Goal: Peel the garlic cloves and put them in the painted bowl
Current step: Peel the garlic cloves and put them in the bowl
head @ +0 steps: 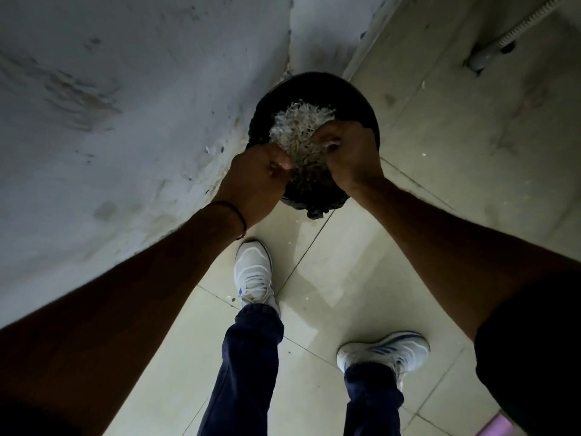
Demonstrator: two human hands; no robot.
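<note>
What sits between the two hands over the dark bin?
A heap of pale papery scraps fills the gap between the left hand and right hand, inside the bin; the head view shows it.

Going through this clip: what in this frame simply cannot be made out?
- painted bowl: nowhere in the head view.
- left hand: fingers curled; too dark to tell whether they pinch anything.
- right hand: its back hides whatever the fingers hold.
- pale scraps in the dark bin: blurred; skins or cloves, unclear.
- The bin's near rim: hidden by both hands.
</note>
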